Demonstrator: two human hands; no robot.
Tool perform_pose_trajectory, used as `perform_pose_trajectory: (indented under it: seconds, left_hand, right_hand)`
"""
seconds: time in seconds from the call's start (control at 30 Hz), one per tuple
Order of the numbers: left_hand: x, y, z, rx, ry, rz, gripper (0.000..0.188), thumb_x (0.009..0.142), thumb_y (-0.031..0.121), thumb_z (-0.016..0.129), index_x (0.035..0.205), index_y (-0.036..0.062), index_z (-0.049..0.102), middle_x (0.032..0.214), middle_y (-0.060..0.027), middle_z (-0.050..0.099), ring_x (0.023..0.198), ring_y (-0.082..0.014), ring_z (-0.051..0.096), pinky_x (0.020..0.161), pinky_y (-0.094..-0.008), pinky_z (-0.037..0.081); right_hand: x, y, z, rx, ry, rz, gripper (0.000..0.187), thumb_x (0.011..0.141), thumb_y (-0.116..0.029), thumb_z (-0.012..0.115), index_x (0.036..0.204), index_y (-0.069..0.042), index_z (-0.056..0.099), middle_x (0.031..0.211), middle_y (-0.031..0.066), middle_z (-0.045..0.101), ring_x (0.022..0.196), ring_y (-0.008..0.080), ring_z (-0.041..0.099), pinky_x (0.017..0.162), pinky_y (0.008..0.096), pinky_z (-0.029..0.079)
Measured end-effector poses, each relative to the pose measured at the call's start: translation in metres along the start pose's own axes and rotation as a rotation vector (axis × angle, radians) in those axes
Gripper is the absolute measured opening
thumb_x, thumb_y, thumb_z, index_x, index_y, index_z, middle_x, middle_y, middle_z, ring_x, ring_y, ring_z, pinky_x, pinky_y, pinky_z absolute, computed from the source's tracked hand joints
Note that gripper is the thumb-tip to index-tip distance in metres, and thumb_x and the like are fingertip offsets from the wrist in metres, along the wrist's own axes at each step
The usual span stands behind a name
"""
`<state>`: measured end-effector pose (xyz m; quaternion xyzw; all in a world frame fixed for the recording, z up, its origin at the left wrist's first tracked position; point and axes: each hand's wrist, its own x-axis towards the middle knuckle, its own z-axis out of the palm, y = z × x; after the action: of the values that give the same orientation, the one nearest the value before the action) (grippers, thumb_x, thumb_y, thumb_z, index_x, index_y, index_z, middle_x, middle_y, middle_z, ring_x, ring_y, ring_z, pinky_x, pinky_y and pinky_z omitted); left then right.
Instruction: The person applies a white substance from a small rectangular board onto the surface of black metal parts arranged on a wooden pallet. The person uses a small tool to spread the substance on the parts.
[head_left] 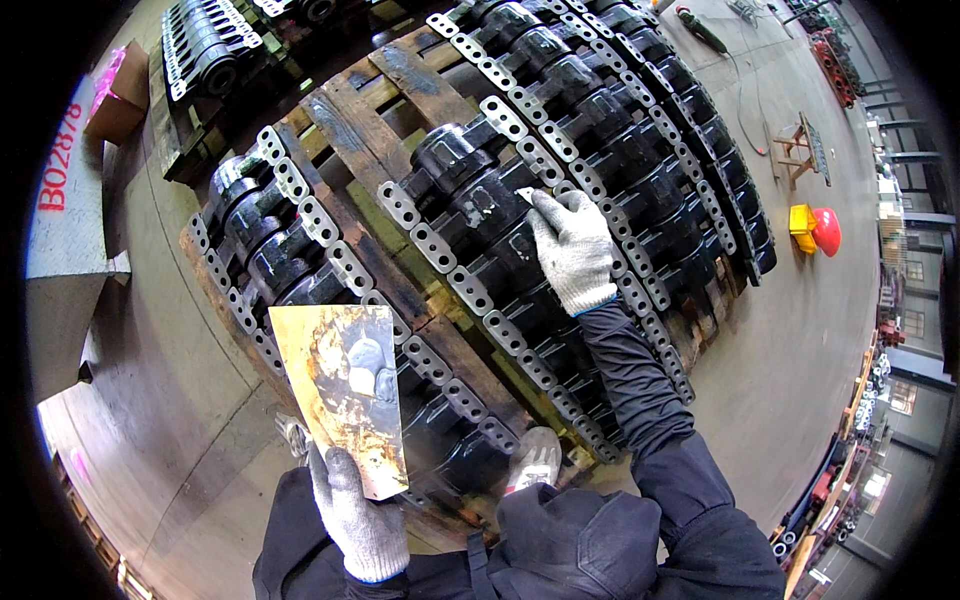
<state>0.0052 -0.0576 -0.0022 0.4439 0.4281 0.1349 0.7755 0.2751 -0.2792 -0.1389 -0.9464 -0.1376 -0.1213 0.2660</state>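
My left hand (355, 520), in a pale knit glove, grips the lower end of a flat, stained board (325, 375). A grey dab of paste (368, 365) sits on the board's upper face. My right hand (577, 250), gloved alike, is closed on a small pale scraper (527, 194), most of which the fingers hide. Its tip is at the glossy black track roller (465, 185), where grey-white patches (482, 208) mark the surface. Grey steel link plates (465, 288) with holes run along both sides of this row.
More black roller rows (640, 150) lie on a wooden pallet (345, 125). My shoe (535, 458) is between rows. A grey block (70, 240) and cardboard box (122, 95) stand left. Right are a yellow-and-red object (815, 230), a small stand (805, 150) and a cabled power tool (700, 30).
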Motion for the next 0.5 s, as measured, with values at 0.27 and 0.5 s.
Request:
perform_pose_trajectory:
  seconds: [0.27,0.5]
  left_hand:
    - [0.0,0.0016,0.0029,-0.014,-0.03,0.006,0.056,0.112,0.033,0.059,0.154,-0.0014,0.046,0.144,-0.011,0.061,0.127,-0.0206,0.063,0.107,-0.0376,0.052]
    - [-0.0003,0.0009,0.0017,-0.005,-0.034,-0.002,0.054,0.112,0.033,0.058,0.153,-0.0013,0.046,0.144,-0.0109,0.061,0.127,-0.0207,0.063,0.107,-0.038,0.051]
  right_hand:
    - [0.0003,0.0026,-0.0006,0.084,0.018,0.021,0.024,0.091,-0.018,0.082,0.113,-0.01,0.081,0.095,0.0137,0.07,0.086,0.0323,0.07,0.076,0.0418,0.056]
    - [0.0051,-0.001,-0.0011,0.039,0.022,0.012,0.023,0.091,-0.019,0.082,0.11,-0.007,0.081,0.092,0.0143,0.07,0.082,0.0316,0.07,0.073,0.0408,0.055]
